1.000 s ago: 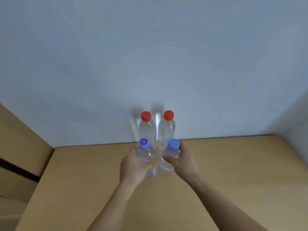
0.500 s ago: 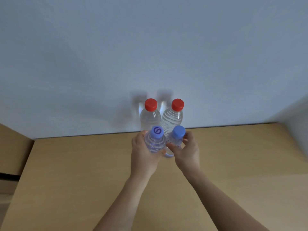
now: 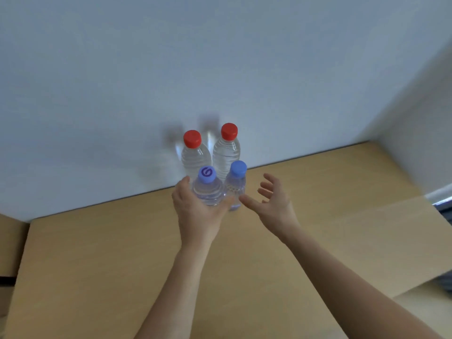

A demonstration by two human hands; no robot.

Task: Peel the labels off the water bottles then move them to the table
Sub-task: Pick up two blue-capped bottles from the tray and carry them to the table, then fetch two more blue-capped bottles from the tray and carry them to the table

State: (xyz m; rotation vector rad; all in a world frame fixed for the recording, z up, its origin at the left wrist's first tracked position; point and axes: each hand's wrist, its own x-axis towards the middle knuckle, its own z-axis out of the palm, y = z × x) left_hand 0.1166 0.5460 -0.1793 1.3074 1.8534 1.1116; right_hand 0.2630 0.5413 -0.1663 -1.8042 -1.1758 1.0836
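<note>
Peeling looks done, so I'd say it's the placing step. Left grip [image 3: 195, 211] wraps the swirl-cap bottle [image 3: 208, 189] on the surface [image 3: 97, 253], right grip [image 3: 274, 204] hangs spread apart beside the blue-cap bottle [image 3: 235, 184]. Next: let go gently.

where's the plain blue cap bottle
Head view: the plain-cap bottle stands on the table between the logo-cap bottle in the left hand and the free right hand.

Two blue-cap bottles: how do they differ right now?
The swirl-cap bottle has a purple swirl on its cap; the plain-cap bottle has none. The left hand grips the swirl-cap bottle; the plain-cap bottle is ungripped, with the open right hand beside it. Both are clear and show no label.
</note>
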